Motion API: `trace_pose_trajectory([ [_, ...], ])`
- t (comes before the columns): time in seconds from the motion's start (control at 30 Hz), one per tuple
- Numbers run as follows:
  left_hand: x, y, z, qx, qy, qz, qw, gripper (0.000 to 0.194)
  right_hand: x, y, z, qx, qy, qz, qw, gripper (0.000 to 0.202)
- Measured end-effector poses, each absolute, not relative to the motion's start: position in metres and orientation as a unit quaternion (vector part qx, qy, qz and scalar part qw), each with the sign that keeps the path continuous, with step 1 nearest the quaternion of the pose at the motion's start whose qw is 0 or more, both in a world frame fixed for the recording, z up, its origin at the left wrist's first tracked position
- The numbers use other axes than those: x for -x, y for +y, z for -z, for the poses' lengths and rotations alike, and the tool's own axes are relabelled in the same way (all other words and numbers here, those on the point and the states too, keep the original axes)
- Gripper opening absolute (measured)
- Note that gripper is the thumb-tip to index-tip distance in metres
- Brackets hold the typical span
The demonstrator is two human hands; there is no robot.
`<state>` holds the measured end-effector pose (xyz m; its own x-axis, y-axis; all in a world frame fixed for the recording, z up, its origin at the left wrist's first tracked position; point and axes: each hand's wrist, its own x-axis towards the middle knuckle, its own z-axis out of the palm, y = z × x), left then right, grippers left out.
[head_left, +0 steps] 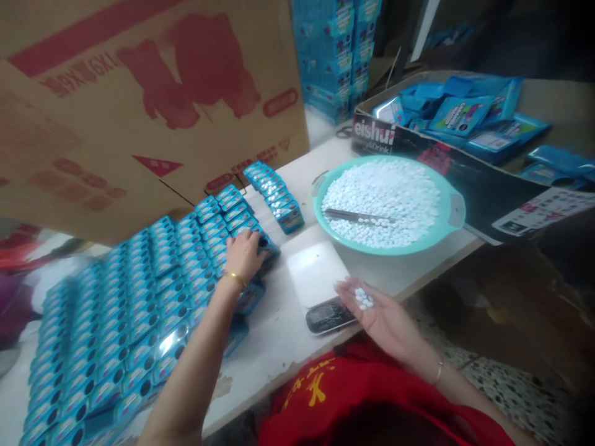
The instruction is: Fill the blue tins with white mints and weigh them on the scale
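Note:
My left hand point(244, 253), with a gold bracelet at its wrist, reaches over the near end of the rows of small blue boxes point(160, 285). Its fingers curl onto a small blue box point(270, 248); the grip is partly hidden and blurred. Several small white tablets point(362, 298) lie in the cupped palm of my right hand point(379, 313), which is palm up beside a white digital scale point(320, 275). Beyond the scale stands a turquoise basin point(390, 249) heaped with white tablets, and a dark slim metal tool point(353, 215) rests on the heap.
A separate row of blue boxes point(279, 201), with white tablets on top, stands right of the main block. A large cardboard carton point(153, 118) rises behind. At right, a black open carton point(418, 145) holds blue packages. Stacked blue packs point(325, 59) stand at the back.

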<state>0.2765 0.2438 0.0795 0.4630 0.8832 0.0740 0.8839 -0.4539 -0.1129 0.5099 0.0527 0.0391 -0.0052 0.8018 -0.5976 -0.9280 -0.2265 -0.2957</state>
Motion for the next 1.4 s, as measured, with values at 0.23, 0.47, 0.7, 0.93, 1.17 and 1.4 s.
trace_pose_trajectory([
  [0.23, -0.338, 0.283, -0.078, 0.875, -0.469, 0.076, 0.094, 0.036, -0.508, 0.052, -0.036, 0.352, 0.089, -0.7, 0.616, 0.017],
  [0.47, -0.376, 0.305, -0.071, 0.896, -0.433, 0.022, 0.097, 0.017, -0.511, 0.048, -0.03, 0.345, 0.08, -0.699, 0.621, 0.016],
  [0.7, -0.363, 0.231, -0.129, 0.928, -0.363, 0.001, 0.083, 0.017, -0.521, 0.043, -0.027, 0.342, 0.093, -0.696, 0.625, 0.016],
  [0.93, -0.384, 0.177, -0.123, 0.949, -0.307, -0.068, 0.019, 0.01, -0.519, 0.037, -0.029, 0.33, 0.093, -0.707, 0.619, 0.018],
  [1.17, -0.365, 0.18, -0.126, 0.943, -0.329, 0.043, -0.04, 0.036, -0.525, 0.031, -0.032, 0.344, 0.107, -0.696, 0.621, 0.018],
  [1.4, -0.304, 0.166, -0.13, 0.844, -0.451, 0.267, -0.115, 0.015, -0.531, 0.024, -0.031, 0.367, 0.126, -0.68, 0.622, 0.019],
])
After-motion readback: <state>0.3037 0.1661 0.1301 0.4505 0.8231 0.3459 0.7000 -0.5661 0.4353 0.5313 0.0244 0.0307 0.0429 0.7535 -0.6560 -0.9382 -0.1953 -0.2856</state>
